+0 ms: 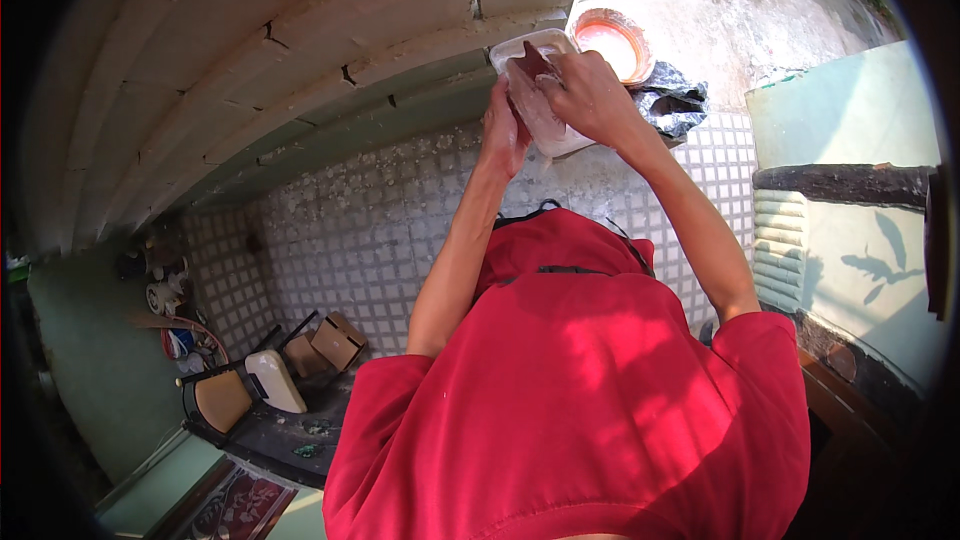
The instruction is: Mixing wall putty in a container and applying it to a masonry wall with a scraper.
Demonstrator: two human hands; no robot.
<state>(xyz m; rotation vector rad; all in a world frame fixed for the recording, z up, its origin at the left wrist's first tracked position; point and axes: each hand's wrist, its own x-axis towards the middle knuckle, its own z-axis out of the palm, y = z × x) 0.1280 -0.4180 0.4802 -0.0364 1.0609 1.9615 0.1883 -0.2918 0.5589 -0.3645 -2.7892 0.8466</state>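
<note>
My left hand (504,128) is closed round the lower edge of a whitish, smeared flat piece (536,112) and holds it tilted. My right hand (592,92) is closed on a dark reddish-brown flat piece (536,60), whose pointed end shows above the whitish one. The exact kind of either piece is unclear. Both hands are over a pale rectangular tub (548,38) with rounded corners. The hands and the whitish piece hide most of the tub's inside.
A round orange bucket (640,68) stands just beyond the tub, with a crumpled black plastic bag (672,100) beside it. A pale slatted surface (350,30) with cracks slants across the upper left. Chairs (222,400) stand at the lower left on checkered tiles (370,230).
</note>
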